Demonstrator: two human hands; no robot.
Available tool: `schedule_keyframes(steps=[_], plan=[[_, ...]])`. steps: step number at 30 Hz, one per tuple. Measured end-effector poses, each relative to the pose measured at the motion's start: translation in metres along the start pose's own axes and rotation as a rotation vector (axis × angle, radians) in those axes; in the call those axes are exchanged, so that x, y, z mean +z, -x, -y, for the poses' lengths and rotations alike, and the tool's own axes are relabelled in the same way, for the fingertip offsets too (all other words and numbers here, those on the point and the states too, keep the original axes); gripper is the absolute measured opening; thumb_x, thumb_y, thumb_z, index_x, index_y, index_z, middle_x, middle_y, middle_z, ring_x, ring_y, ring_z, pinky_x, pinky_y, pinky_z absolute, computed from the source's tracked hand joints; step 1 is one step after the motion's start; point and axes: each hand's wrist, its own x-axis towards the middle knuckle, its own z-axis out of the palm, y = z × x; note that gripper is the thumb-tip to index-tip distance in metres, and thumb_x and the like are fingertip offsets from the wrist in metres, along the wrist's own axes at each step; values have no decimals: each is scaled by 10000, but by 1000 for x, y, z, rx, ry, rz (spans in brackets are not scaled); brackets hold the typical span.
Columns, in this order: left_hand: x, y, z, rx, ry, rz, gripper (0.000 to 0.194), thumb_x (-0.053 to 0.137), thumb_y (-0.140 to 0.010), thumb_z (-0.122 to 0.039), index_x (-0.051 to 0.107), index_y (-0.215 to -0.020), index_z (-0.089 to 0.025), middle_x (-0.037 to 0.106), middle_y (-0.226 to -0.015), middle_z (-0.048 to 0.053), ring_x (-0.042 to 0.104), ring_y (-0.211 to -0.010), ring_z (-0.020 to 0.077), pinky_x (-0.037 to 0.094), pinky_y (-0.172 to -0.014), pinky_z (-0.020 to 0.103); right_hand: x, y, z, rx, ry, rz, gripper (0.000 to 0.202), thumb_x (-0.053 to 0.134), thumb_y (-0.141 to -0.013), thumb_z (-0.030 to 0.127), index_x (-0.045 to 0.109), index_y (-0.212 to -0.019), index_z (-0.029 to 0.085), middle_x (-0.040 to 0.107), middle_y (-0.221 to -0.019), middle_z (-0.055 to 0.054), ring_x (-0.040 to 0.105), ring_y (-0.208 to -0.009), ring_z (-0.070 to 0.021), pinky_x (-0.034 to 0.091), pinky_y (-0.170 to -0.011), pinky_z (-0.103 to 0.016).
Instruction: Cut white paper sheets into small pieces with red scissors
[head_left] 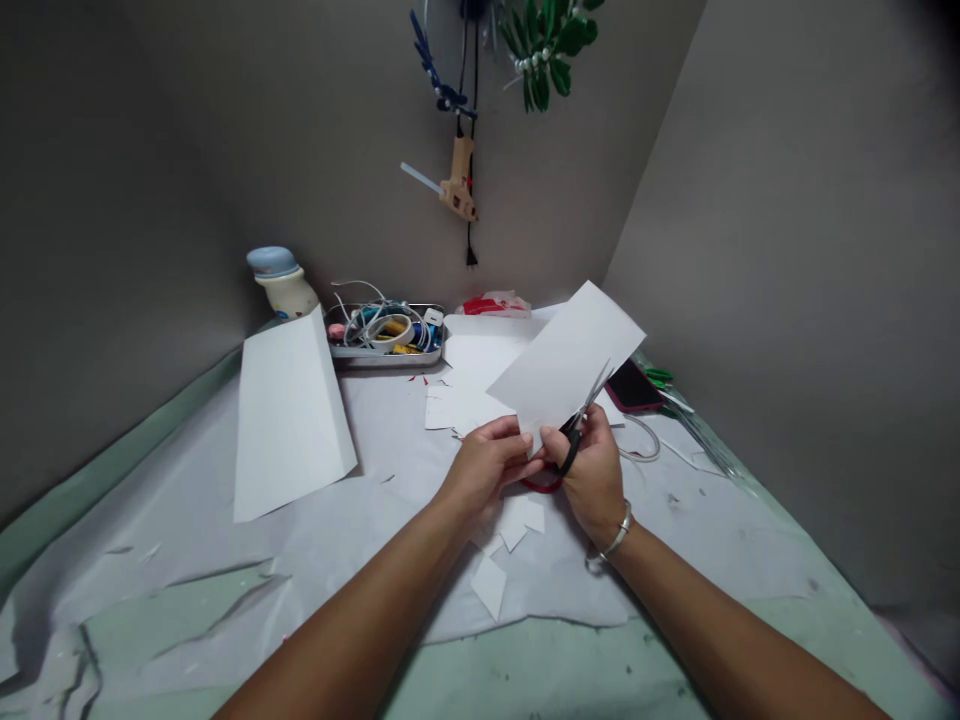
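Observation:
My left hand (491,460) pinches the lower corner of a white sheet of paper (574,345), which is raised over the table and tilted. In my right hand (592,470) is a pair of scissors (574,440) with black and red handles, its blades pointing up and to the right against the sheet. The right thumb also presses at the paper's lower corner, close to the left fingertips. Below the hands lie several small cut paper pieces (489,587), some partly hidden by my left hand and wrist.
A folded white sheet (289,420) stands at left. Behind are a metal tray (390,358) of tape and cords, a blue-lidded jar (281,280) and more paper (480,360). A phone (634,387) and thin wires (705,440) lie right. A glue gun (459,185) hangs on the wall.

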Motion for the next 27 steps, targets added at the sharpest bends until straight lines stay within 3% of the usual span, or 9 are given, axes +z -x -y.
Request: schedule_keyframes(steps=[3, 8, 14, 19, 27], plan=[[-4, -2, -2, 29, -52, 20, 188, 623, -704, -210, 676, -874, -149, 683, -917, 80, 631, -802, 157, 489, -778, 279, 0, -1, -1, -16, 2, -9, 301, 608, -709, 200, 480, -980, 222, 668, -906, -8, 631, -814, -155, 500, -764, -299], [-7, -2, -6, 37, 23, -54, 141, 612, -710, -282, 640, -739, -148, 633, -708, 38, 602, -680, 149, 483, -701, 281, -2, -2, -3, 4, 16, -2, 329, 608, -712, 204, 482, -1017, 217, 670, -966, -31, 634, -857, -172, 501, -798, -326], [-9, -1, -8, 72, -172, 23, 210, 661, -712, -336, 579, -669, -147, 570, -660, 22, 544, -614, 127, 466, -651, 283, 1, 0, 0, 19, -31, 36, 341, 617, -710, 206, 484, -1023, 228, 664, -910, -10, 628, -808, -163, 506, -746, -306], [-10, -2, -4, 162, -412, -93, 275, 661, -716, -334, 500, -567, -167, 516, -560, 2, 491, -547, 115, 393, -566, 253, 2, 3, 2, 59, -50, 60, 325, 633, -711, 227, 478, -997, 229, 642, -867, 3, 605, -744, -149, 503, -648, -263], [-10, -3, -6, 213, -394, -130, 247, 641, -732, -308, 518, -575, -163, 529, -560, 4, 489, -546, 109, 384, -580, 246, -1, 2, -4, 55, -28, 122, 290, 625, -733, 183, 492, -988, 224, 585, -819, 34, 548, -691, -119, 476, -644, -250]])
